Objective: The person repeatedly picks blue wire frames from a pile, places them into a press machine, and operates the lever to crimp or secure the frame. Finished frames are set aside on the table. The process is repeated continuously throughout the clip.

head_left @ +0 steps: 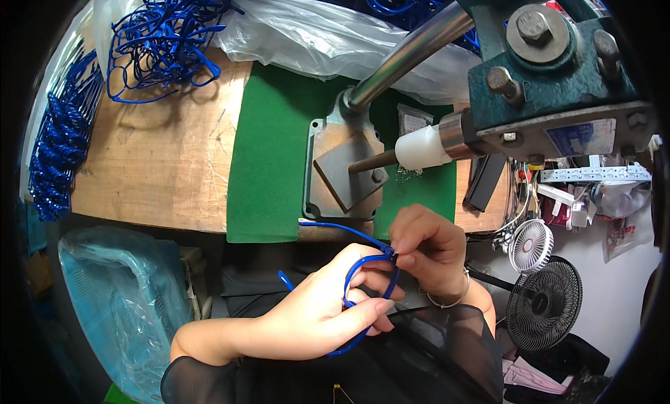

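My left hand [317, 306] is closed around a blue glasses frame [347, 284], with one rim between its thumb and fingers. A thin blue temple arm points away from me toward the table edge, and another blue end sticks out on the left side of this hand. My right hand [427, 254] pinches the frame near its bridge or hinge with thumb and fingertips. Whether a small part sits inside that pinch is hidden. Both hands are over my lap, just in front of the bench press's metal base [324, 135].
A green hand press [558, 111] with a white plastic sleeve [419, 147] rises above a green mat [269, 145]. Blue frames lie in a tangled pile [167, 41] and a stacked row [59, 138]. A light-blue basket [122, 313] stands left; fans [544, 303] stand right.
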Motion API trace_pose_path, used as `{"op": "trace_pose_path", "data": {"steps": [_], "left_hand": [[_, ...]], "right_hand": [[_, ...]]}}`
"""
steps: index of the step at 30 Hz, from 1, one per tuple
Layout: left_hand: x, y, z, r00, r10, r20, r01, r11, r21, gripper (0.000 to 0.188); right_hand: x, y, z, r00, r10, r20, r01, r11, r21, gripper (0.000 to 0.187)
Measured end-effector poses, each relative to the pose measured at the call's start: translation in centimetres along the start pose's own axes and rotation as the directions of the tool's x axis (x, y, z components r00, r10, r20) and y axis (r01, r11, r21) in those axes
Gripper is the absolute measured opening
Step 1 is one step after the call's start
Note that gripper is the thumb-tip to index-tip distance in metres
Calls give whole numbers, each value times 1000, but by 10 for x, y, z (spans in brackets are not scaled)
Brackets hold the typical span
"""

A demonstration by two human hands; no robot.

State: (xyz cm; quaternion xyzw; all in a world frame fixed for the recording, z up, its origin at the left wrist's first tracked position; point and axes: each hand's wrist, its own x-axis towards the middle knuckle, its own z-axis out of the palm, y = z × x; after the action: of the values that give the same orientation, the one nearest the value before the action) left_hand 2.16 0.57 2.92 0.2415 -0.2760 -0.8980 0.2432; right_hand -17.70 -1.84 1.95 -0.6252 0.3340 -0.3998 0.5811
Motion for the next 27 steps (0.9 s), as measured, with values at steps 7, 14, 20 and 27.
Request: {"op": "trace_pose_path", "data": {"steps": [7, 14, 20, 27], "left_hand": [[2, -2, 1, 999, 14, -30, -12, 998, 67, 47], [2, -4, 3, 999, 10, -41, 0, 975, 221, 48], [3, -5, 2, 999, 3, -34, 3, 987, 161, 48], [1, -4, 0, 999, -11, -38, 15, 994, 110, 46]], "right_hand": [[3, -6, -5, 999, -36, 17, 38, 990, -136, 14], [10, -15, -9, 983, -124, 136, 172, 882, -439, 16], [4, -9, -1, 975, -212, 67, 216, 829, -516, 16], [7, -9, -2, 979, -183, 85, 202, 872, -446, 17]]}}
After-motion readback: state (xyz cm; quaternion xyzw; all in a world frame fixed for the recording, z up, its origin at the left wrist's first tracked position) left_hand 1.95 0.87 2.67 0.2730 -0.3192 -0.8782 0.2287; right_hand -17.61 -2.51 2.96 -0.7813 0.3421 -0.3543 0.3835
